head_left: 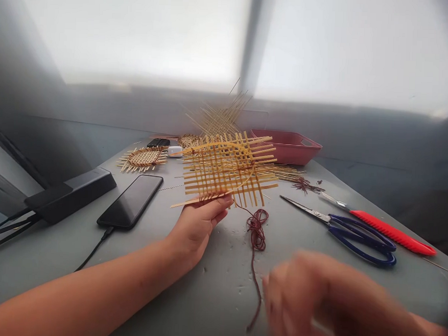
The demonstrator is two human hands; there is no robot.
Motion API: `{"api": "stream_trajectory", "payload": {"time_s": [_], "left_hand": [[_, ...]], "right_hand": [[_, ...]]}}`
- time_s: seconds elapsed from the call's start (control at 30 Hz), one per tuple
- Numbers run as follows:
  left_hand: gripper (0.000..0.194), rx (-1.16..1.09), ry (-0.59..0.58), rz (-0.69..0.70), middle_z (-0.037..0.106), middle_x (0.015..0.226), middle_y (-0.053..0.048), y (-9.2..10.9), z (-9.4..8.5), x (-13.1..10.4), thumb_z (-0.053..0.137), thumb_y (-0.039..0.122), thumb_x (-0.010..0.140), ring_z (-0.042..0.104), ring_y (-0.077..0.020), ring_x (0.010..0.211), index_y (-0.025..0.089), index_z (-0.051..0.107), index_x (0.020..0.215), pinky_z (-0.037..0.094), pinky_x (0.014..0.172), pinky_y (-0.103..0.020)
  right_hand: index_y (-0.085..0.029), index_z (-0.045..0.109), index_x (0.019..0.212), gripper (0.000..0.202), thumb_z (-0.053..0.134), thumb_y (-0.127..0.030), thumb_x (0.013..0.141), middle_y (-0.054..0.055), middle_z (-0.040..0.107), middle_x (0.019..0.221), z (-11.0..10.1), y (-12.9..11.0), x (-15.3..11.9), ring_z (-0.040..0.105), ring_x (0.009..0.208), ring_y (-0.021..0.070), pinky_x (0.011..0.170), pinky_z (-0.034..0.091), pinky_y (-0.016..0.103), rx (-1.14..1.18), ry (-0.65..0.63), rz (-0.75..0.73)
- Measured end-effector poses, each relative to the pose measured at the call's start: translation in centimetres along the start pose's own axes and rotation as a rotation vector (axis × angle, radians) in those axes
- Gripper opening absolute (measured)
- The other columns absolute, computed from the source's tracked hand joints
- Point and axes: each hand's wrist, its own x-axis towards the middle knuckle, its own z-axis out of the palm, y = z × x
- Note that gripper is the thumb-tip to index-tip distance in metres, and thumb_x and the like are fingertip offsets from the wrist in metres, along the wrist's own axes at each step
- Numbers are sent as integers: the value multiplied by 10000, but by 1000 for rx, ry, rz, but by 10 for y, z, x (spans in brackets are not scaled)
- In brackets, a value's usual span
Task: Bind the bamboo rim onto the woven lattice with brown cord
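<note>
My left hand [202,218] is closed on the lower edge of a woven bamboo-strip mat [224,173], raised above the table and facing me. A thin curved strip [251,181] lies against its face, with dark cord wraps along the bottom edge. From there a brown cord [256,230] leads down to a loose bundle on the table, and its tail trails towards me. My right hand [296,293] is low at the right, beside that tail. Motion smears its fingers, so whether they hold anything is unclear.
On the right lie blue-handled scissors [357,236] and a red-handled knife [391,232]. A pink basket [287,148] stands behind. At left are a phone [130,201], a black power block [70,194] and a round woven piece [145,159]. Loose strips [222,116] stick up at the back.
</note>
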Motion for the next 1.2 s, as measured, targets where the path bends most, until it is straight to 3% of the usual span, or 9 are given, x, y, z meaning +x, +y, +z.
{"api": "stream_trajectory", "payload": {"time_s": [0.13, 0.2, 0.27, 0.33, 0.4, 0.63, 0.8, 1.07, 1.2], "left_hand": [[199, 16, -18, 12, 689, 952, -8, -2, 0, -1, 828, 229, 655, 597, -182, 988, 230, 713, 818, 443, 908, -329], [190, 18, -23, 18, 681, 944, -1, -3, 0, -1, 827, 232, 666, 590, -173, 982, 234, 711, 817, 445, 889, -319], [182, 3, -23, 23, 673, 932, 3, -3, 0, 0, 829, 232, 668, 586, -158, 960, 229, 712, 808, 449, 864, -301], [187, -14, -10, 19, 670, 927, 6, -3, 0, 2, 834, 224, 664, 583, -139, 929, 223, 718, 811, 453, 835, -279], [196, -23, 7, 7, 671, 933, 11, -3, -1, 3, 838, 220, 662, 579, -121, 897, 224, 725, 822, 455, 810, -261], [218, -2, 10, -16, 686, 923, 28, -5, -3, 3, 854, 237, 653, 590, -95, 851, 233, 723, 828, 455, 750, -227], [207, 45, 6, -18, 708, 894, 21, -7, -3, 4, 840, 209, 644, 603, -106, 818, 230, 719, 810, 453, 733, -235], [253, 137, -10, -16, 731, 916, 10, -4, 0, -1, 859, 249, 627, 635, -154, 879, 245, 719, 838, 469, 753, -274], [237, 144, -62, -13, 733, 977, 0, -3, -1, -2, 847, 262, 654, 641, -181, 936, 253, 728, 859, 488, 786, -303]], "right_hand": [[-203, 620, 878, 87, 570, -149, 925, 4, 630, 696, -18, -2, 25, 547, 602, 98, 538, 465, 178, -238, 138, -88], [-185, 663, 904, 103, 575, -140, 932, 17, 652, 728, -25, 1, 31, 583, 648, 106, 598, 494, 195, -358, 126, -144], [-176, 691, 957, 140, 577, -103, 922, 46, 686, 858, -30, 6, 32, 635, 753, 115, 695, 525, 207, -453, -35, -157], [-192, 705, 998, 224, 629, -41, 851, 45, 693, 979, -32, 10, 29, 656, 880, 133, 787, 530, 219, -566, -300, -133], [-200, 708, 960, 256, 674, -16, 785, 29, 691, 970, -31, 13, 26, 648, 920, 155, 811, 526, 235, -705, -487, -95], [-141, 641, 785, 100, 627, -60, 842, 49, 644, 780, -15, 19, 27, 574, 800, 177, 756, 519, 278, -903, -588, -168], [-155, 647, 897, 171, 570, -22, 822, 27, 652, 790, -8, 12, 21, 564, 717, 120, 636, 484, 188, -535, -491, -139], [-201, 549, 908, 95, 507, -116, 920, 40, 691, 760, -13, 3, 19, 609, 619, 100, 571, 524, 196, 12, -116, 14], [-240, 519, 990, 65, 563, -211, 951, 6, 686, 765, -16, 11, 23, 586, 566, 87, 539, 531, 196, 102, 133, 67]]}}
